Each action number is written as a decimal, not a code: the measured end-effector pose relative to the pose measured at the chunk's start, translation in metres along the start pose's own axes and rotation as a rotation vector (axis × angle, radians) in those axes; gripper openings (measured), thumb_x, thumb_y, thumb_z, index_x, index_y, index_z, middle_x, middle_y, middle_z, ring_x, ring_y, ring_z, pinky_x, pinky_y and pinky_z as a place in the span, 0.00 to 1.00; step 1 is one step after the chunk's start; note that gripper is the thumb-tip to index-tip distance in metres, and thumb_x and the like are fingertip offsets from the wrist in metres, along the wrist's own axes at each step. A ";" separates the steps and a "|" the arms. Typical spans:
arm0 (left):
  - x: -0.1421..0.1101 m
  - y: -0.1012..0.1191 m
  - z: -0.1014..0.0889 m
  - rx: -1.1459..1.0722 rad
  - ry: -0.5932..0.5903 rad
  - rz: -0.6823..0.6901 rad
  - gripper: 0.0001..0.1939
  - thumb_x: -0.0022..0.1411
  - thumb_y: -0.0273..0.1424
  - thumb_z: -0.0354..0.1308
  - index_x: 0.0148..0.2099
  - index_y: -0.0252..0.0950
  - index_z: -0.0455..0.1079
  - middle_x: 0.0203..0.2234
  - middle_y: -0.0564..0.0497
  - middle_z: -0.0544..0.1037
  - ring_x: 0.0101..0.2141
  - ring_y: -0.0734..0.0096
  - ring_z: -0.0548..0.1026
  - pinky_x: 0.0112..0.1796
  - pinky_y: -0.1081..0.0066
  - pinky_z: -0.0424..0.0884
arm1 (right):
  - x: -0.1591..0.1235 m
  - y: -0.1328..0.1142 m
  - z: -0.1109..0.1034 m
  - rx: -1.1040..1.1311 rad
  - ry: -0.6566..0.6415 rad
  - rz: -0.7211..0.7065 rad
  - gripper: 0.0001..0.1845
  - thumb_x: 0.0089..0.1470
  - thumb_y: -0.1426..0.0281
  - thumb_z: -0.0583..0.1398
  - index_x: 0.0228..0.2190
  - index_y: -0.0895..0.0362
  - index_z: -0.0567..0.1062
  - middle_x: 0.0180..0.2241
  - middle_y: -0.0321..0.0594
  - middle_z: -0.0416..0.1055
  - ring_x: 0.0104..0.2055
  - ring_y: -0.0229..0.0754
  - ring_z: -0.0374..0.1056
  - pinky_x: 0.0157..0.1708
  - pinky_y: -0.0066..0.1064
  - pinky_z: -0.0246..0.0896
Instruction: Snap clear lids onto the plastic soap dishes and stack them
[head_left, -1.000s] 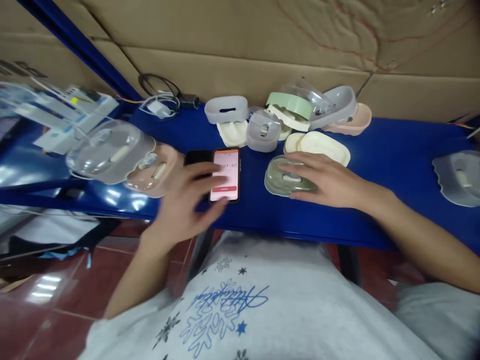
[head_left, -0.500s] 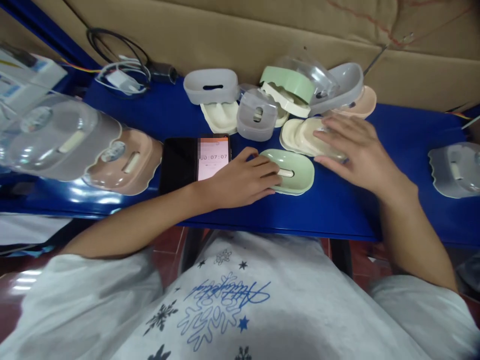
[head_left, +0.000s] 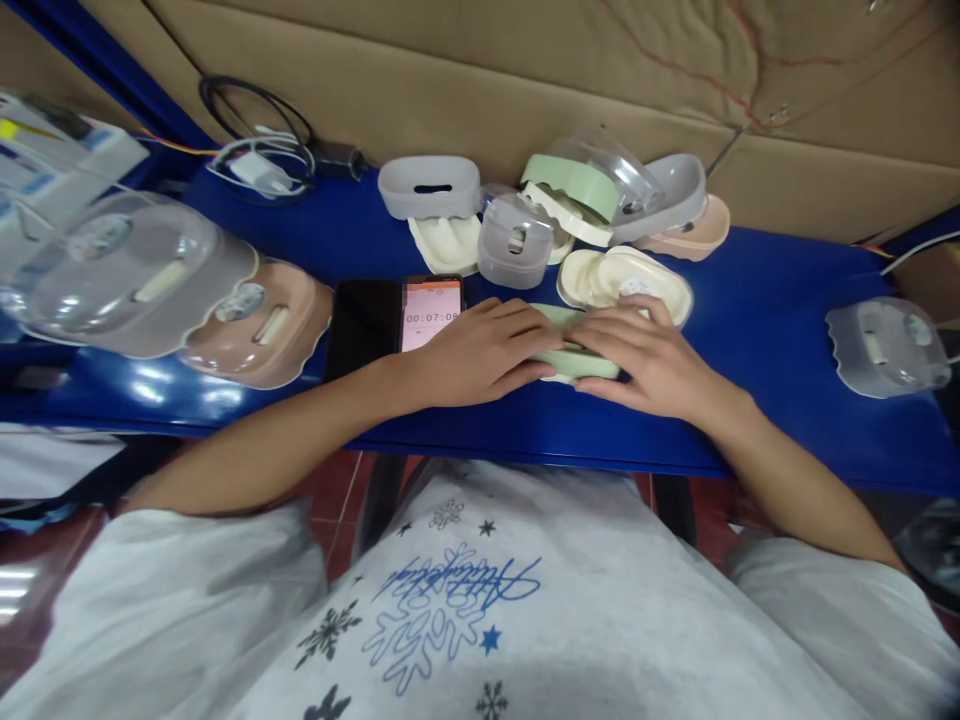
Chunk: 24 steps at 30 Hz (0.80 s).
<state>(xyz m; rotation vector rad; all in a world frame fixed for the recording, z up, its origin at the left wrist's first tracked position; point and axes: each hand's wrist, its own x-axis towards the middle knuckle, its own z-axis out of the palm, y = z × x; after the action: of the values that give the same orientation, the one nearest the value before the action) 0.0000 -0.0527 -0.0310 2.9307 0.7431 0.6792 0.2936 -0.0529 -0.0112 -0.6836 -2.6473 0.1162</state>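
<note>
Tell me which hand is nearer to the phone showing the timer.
Left. The left hand overlaps the lower end of the phone in this view; the right hand is farther off, beyond the left hand, on the green piece.

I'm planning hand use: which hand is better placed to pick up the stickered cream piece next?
Probably the right hand: its fingers overlap the cream piece in view; the left hand is farther, left of the green dish.

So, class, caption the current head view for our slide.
Both hands, left and right, on a pale green container beside a lit phone on a blue table.
</note>
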 end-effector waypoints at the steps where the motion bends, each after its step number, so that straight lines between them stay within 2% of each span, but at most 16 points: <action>1: 0.000 0.000 0.001 0.021 -0.011 0.006 0.19 0.85 0.43 0.48 0.58 0.36 0.73 0.52 0.43 0.82 0.52 0.57 0.78 0.49 0.61 0.72 | 0.000 -0.001 0.005 0.019 -0.015 -0.009 0.26 0.74 0.51 0.60 0.61 0.55 0.78 0.58 0.49 0.81 0.62 0.55 0.76 0.66 0.52 0.57; 4: 0.000 0.001 0.003 0.115 -0.046 0.055 0.16 0.84 0.41 0.51 0.59 0.36 0.72 0.51 0.44 0.82 0.51 0.57 0.78 0.46 0.62 0.72 | 0.000 0.000 0.013 0.053 -0.043 -0.017 0.22 0.74 0.54 0.61 0.59 0.53 0.80 0.59 0.47 0.81 0.63 0.54 0.75 0.67 0.51 0.56; 7: 0.000 0.002 0.004 0.186 -0.029 0.103 0.16 0.83 0.40 0.53 0.61 0.36 0.71 0.51 0.44 0.81 0.51 0.57 0.78 0.44 0.63 0.71 | -0.001 0.003 0.014 0.057 -0.030 -0.015 0.21 0.73 0.56 0.62 0.59 0.53 0.80 0.59 0.47 0.81 0.64 0.55 0.74 0.67 0.53 0.55; 12: 0.000 0.006 0.001 0.271 0.152 0.109 0.16 0.82 0.39 0.56 0.64 0.37 0.69 0.55 0.41 0.79 0.53 0.53 0.77 0.49 0.59 0.72 | -0.001 0.007 0.012 0.144 0.000 0.011 0.20 0.73 0.58 0.62 0.59 0.54 0.80 0.58 0.48 0.81 0.64 0.55 0.74 0.66 0.52 0.58; 15: -0.001 0.011 0.000 0.297 0.201 0.145 0.13 0.80 0.37 0.58 0.62 0.40 0.70 0.55 0.43 0.79 0.55 0.54 0.76 0.52 0.58 0.72 | 0.000 0.007 0.009 0.232 -0.024 0.011 0.19 0.74 0.60 0.61 0.60 0.53 0.79 0.58 0.46 0.81 0.63 0.52 0.74 0.67 0.51 0.56; 20: -0.002 0.021 0.001 0.332 0.194 0.259 0.11 0.79 0.28 0.59 0.59 0.45 0.71 0.54 0.50 0.81 0.53 0.64 0.76 0.55 0.61 0.69 | 0.001 0.003 0.012 0.215 -0.021 0.043 0.19 0.76 0.59 0.58 0.59 0.52 0.80 0.54 0.45 0.83 0.61 0.52 0.74 0.66 0.52 0.56; 23: -0.002 0.025 -0.003 0.360 0.127 0.306 0.05 0.80 0.33 0.58 0.55 0.43 0.73 0.51 0.51 0.82 0.51 0.63 0.76 0.55 0.60 0.68 | 0.002 0.001 0.013 0.173 0.038 0.098 0.20 0.76 0.58 0.57 0.59 0.51 0.81 0.53 0.44 0.83 0.60 0.52 0.75 0.64 0.51 0.59; 24: -0.002 0.026 -0.004 0.355 0.092 0.321 0.07 0.81 0.37 0.57 0.54 0.42 0.73 0.50 0.50 0.83 0.50 0.62 0.76 0.54 0.60 0.68 | 0.002 0.000 0.011 0.147 0.066 0.121 0.21 0.76 0.57 0.57 0.59 0.51 0.81 0.54 0.44 0.83 0.59 0.52 0.75 0.64 0.51 0.59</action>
<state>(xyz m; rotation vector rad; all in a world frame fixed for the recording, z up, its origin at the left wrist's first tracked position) 0.0080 -0.0771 -0.0246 3.4104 0.4379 0.7804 0.2876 -0.0520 -0.0207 -0.7841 -2.5047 0.3135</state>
